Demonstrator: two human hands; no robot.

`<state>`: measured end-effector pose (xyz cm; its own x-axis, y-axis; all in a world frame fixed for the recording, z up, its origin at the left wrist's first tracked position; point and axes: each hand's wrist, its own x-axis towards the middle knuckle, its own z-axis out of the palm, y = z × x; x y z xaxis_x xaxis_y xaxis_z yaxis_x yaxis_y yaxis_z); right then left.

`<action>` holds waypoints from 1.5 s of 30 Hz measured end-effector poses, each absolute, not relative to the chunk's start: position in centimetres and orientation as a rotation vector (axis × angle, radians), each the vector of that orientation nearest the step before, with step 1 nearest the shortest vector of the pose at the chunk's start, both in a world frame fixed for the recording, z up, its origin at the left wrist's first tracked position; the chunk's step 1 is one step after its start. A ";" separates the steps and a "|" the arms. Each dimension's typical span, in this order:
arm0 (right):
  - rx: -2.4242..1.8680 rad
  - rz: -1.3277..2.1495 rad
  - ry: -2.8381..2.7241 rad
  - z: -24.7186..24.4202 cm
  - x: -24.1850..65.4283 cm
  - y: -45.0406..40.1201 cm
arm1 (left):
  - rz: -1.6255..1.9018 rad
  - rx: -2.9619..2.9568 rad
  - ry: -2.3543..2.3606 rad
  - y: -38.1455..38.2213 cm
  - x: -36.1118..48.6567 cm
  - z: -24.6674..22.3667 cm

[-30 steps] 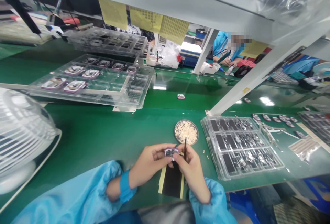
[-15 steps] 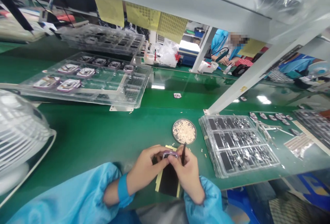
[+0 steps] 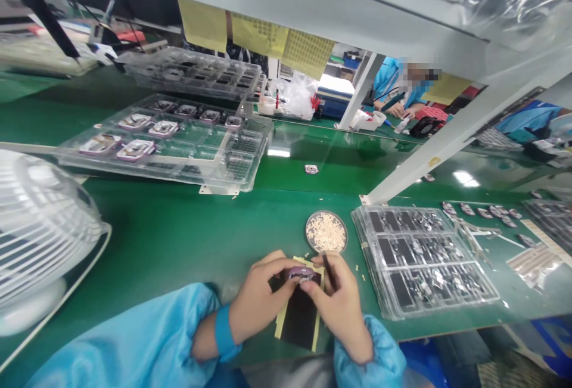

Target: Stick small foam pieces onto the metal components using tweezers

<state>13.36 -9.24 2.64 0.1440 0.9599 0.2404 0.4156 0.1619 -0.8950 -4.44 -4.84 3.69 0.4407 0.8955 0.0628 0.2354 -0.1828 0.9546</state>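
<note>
My left hand [image 3: 259, 298] and my right hand [image 3: 337, 304] meet over a black strip sheet with yellow edges [image 3: 298, 319] at the near edge of the green bench [image 3: 179, 233]. Both pinch a small pink-framed part [image 3: 298, 272] between the fingertips. My right hand also grips a thin dark tool [image 3: 328, 264] that points away from me. Just beyond the hands stands a round dish of pale bits [image 3: 326, 232].
A clear tray of dark parts [image 3: 424, 260] lies to the right. Clear trays with pink-framed parts [image 3: 165, 143] sit at the back left. A white fan [image 3: 40, 227] stands at the left. One loose part [image 3: 311, 168] lies mid-bench. A white diagonal strut [image 3: 447, 143] rises at right. Other people work behind.
The hands stay together on the small part, which has tilted flatter. The dark tool has leaned over from upright. The view has shifted slightly.
</note>
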 end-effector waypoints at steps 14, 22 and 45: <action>-1.234 0.572 -1.740 1.8 14.2 -9.0 | 0.746 1.853 1.060 -4.7 -4.7 2.9; -1.292 0.746 -1.756 3.2 14.3 -9.3 | 0.701 1.931 1.096 -4.2 -4.7 2.8; -1.545 0.392 -1.349 1.4 19.8 -9.9 | 0.767 2.137 1.497 18.9 3.9 3.8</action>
